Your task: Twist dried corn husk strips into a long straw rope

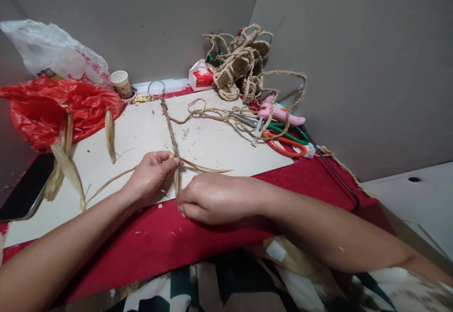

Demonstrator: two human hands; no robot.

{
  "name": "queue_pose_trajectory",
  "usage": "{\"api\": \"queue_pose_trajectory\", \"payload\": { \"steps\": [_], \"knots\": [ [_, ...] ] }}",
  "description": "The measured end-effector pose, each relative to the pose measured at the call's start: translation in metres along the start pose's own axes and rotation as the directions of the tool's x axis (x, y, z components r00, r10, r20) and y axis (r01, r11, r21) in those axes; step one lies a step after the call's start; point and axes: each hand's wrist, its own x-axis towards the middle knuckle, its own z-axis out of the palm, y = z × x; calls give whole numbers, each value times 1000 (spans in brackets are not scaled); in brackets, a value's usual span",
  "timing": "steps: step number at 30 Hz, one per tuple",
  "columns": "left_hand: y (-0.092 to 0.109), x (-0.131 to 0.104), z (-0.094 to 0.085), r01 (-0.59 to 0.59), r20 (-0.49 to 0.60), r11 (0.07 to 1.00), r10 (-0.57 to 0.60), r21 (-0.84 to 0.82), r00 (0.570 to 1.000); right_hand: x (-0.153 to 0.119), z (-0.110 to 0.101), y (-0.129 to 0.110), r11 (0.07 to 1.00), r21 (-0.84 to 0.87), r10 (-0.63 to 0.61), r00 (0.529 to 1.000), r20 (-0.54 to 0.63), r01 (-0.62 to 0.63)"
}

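Observation:
A braid of dry, straw-coloured plant fibre (170,130) runs down the middle of the white board (219,142). At its lower end my left hand (154,172) pinches the braid between thumb and forefinger. Loose strands spread from that point: one to the left, a pair of thin strands (205,166) to the right, and a flat strand (176,182) straight down towards me. My right hand (212,198) is closed at the bottom end of this flat strand, with its fingertips mostly hidden behind the hand.
Dry husk strips (65,165) lie left beside a phone (30,187) and a red plastic bag (71,106). Behind stand a paper cup (121,84) and a tissue pack (201,77). To the right are coiled braided rope (240,66), a pink glue gun (281,112) and orange-handled scissors (286,150).

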Motion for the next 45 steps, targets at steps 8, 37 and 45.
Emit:
{"api": "queue_pose_trajectory", "payload": {
  "steps": [8,37,45],
  "knots": [
    [2,2,-3,-24,52,999,22,22,998,9,-20,38,914,399,319,737,-597,-72],
    [44,-8,-71,0,99,757,-85,653,991,35,-1,68,514,858,237,965,-115,-24],
    [21,-17,-86,-83,-56,444,292,892,955,35,-2,73,333,943,240,969,-58,-26]
  ]
}}
